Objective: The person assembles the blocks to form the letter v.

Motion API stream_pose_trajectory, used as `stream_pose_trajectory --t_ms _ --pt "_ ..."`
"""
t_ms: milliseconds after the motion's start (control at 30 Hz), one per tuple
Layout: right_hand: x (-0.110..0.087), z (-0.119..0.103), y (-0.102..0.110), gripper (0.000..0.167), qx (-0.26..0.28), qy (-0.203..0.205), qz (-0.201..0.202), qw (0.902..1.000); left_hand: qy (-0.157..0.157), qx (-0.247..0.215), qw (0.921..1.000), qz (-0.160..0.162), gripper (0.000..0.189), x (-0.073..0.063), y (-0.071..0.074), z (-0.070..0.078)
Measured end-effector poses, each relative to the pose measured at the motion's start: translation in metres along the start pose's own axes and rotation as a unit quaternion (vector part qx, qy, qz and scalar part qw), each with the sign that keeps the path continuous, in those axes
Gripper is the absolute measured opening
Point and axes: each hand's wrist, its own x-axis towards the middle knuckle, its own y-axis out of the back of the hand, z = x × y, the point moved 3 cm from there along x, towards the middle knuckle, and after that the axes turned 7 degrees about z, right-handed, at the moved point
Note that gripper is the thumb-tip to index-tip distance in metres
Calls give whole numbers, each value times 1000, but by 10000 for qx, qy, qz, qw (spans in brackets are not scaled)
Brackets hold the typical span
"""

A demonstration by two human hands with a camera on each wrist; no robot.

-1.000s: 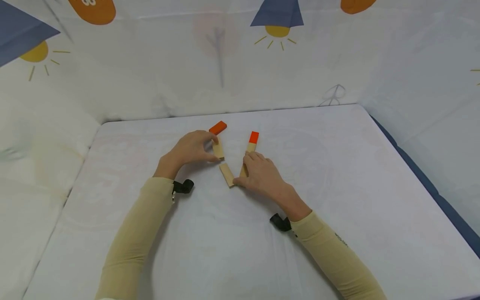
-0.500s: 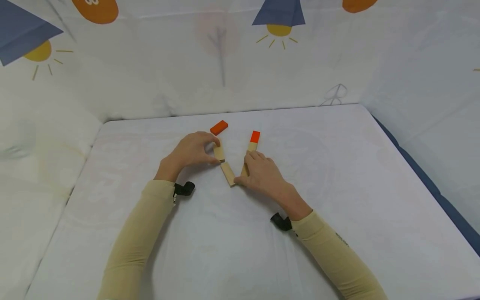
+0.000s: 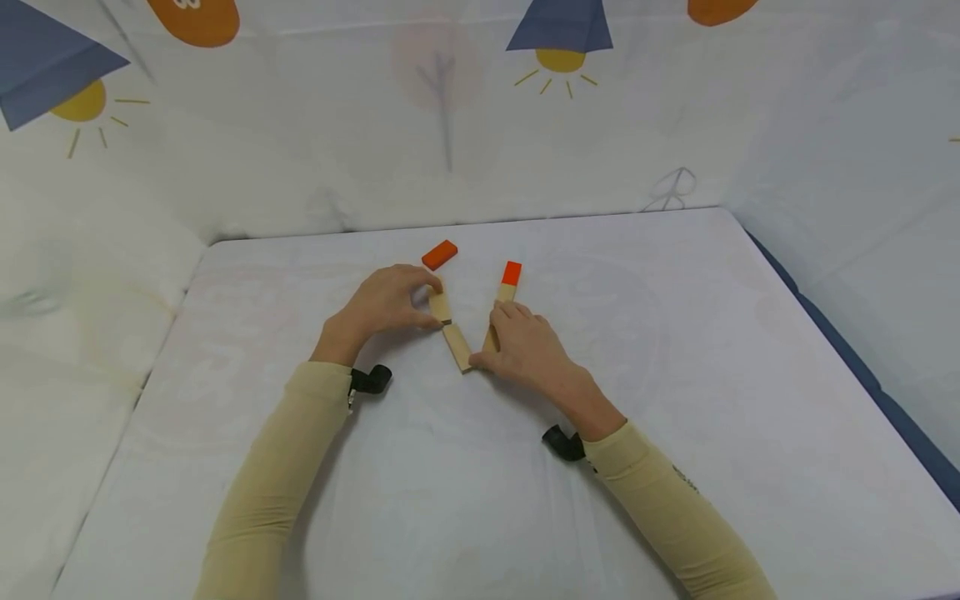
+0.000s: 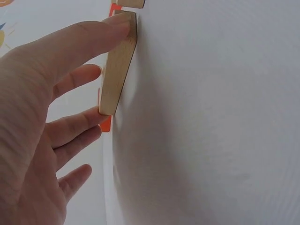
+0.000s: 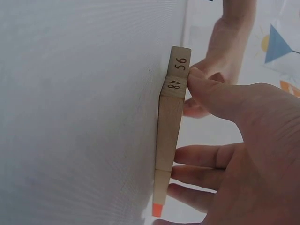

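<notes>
Wooden blocks form a V on the white table. My left hand [image 3: 386, 300] pinches the upper left wooden block [image 4: 117, 75] lengthwise, thumb at its near end and a finger at its far end. That block meets a lower left block [image 3: 456, 348], numbered 95 in the right wrist view. With its thumb at the V's point, my right hand [image 3: 528, 350] holds the right-side block [image 5: 169, 131], marked 48, its fingers along that arm. Beyond it lie another plain block [image 3: 506, 293] and a red-orange block [image 3: 512, 272], in line. The right hand partly hides this row.
A separate orange block [image 3: 439, 254] lies slanted just past the left arm of the V. The white table [image 3: 450, 500] ends at a printed fabric wall [image 3: 337, 125] behind. Dark wrist cameras [image 3: 372, 379] hang under both sleeves.
The left hand's block has moved slightly toward the lower left block, and the gap between them has closed. The right hand stays almost still.
</notes>
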Motion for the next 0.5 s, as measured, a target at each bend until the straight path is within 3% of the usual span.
stream_pose_trajectory --t_ms 500 --pt "0 1 -1 52 -15 19 -14 10000 41 39 10000 76 53 -2 1 5"
